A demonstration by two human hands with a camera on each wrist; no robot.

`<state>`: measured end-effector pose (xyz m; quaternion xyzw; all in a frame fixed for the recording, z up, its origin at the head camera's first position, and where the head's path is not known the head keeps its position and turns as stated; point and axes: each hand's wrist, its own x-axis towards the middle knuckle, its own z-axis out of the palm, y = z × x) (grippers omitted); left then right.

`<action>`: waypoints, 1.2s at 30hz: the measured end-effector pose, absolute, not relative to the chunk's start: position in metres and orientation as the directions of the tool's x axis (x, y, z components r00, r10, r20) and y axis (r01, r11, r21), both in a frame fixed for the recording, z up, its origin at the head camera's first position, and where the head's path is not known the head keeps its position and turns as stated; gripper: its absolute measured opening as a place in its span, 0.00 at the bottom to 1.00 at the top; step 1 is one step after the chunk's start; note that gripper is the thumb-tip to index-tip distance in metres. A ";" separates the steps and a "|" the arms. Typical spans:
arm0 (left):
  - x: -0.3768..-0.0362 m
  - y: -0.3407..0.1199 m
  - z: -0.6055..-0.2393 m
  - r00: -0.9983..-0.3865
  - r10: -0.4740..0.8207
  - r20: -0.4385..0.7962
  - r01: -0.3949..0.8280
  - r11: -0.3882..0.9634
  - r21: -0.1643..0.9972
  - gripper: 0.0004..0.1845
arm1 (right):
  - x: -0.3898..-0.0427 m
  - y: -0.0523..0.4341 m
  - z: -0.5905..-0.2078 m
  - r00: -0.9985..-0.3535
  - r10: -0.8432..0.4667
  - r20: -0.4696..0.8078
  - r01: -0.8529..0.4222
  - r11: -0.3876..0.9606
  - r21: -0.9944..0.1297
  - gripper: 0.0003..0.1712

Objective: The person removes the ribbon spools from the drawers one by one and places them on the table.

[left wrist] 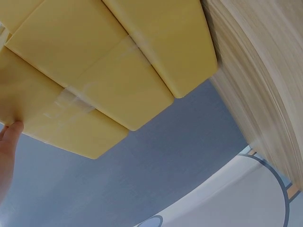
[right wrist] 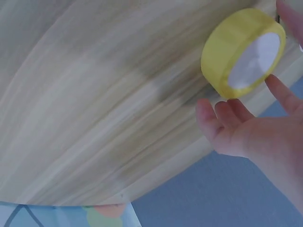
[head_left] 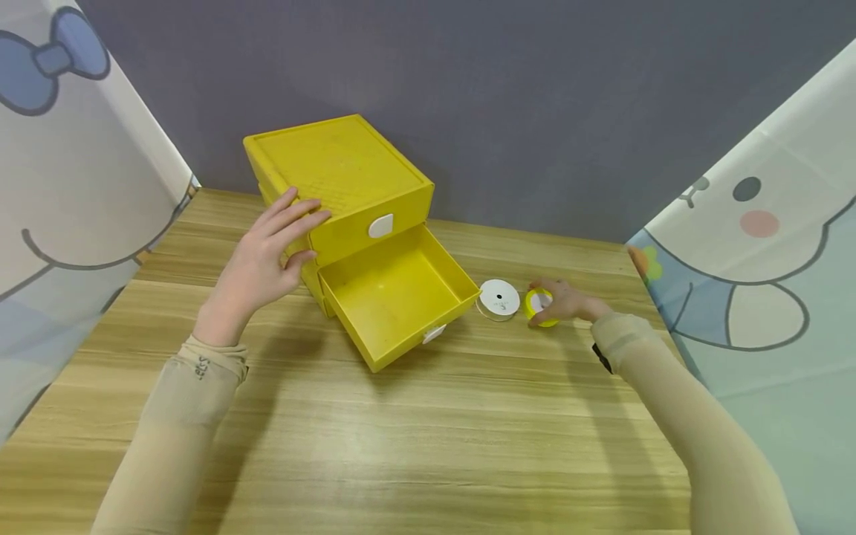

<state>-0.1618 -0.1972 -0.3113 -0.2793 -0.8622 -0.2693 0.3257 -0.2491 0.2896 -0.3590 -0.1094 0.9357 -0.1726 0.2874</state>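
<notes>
Open drawer (head_left: 401, 290) (second down), tape (right wrist: 225, 52), spool (head_left: 499, 297) outside

Pulled-out yellow plastic drawer (head_left: 394, 297) admitted entry from above, boxy yellow plastic cabinet (head_left: 341, 163) barred its rear, round white spool (head_left: 491, 295) obstructed line between drawer and right hand (head_left: 568, 301), wood-grain tabletop (head_left: 441, 446) gave free passage in front, upright grey panel (head_left: 548, 111) blocked passage behind.

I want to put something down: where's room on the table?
The table is bare in front of the open drawer, between the sleeves. The drawer is empty too. It's crowded to its right: the white spool, yellow tape and right hand sit close together.
</notes>
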 end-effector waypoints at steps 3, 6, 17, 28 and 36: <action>-0.161 -0.198 -0.311 -0.629 0.307 0.714 0.657 0.701 0.278 0.32 | -0.248 0.290 -0.354 -0.809 -0.320 -0.493 -0.128 0.915 -0.383 0.51; -0.161 -0.198 -0.312 -0.630 0.306 0.714 0.656 0.702 0.278 0.32 | -0.246 0.290 -0.348 -0.811 -0.339 -0.476 -0.159 0.912 -0.379 0.51; -0.161 -0.198 -0.313 -0.633 0.304 0.711 0.655 0.701 0.283 0.32 | -0.241 0.282 -0.327 -0.806 -0.398 -0.438 -0.169 0.864 -0.474 0.48; -0.162 -0.197 -0.311 -0.618 0.308 0.723 0.666 0.693 0.274 0.32 | -0.225 0.262 -0.313 -0.779 -0.461 -0.424 -0.169 0.806 -0.568 0.48; -0.163 -0.197 -0.311 -0.606 0.306 0.734 0.675 0.687 0.270 0.32 | -0.210 0.244 -0.306 -0.726 -0.520 -0.451 -0.182 0.777 -0.603 0.46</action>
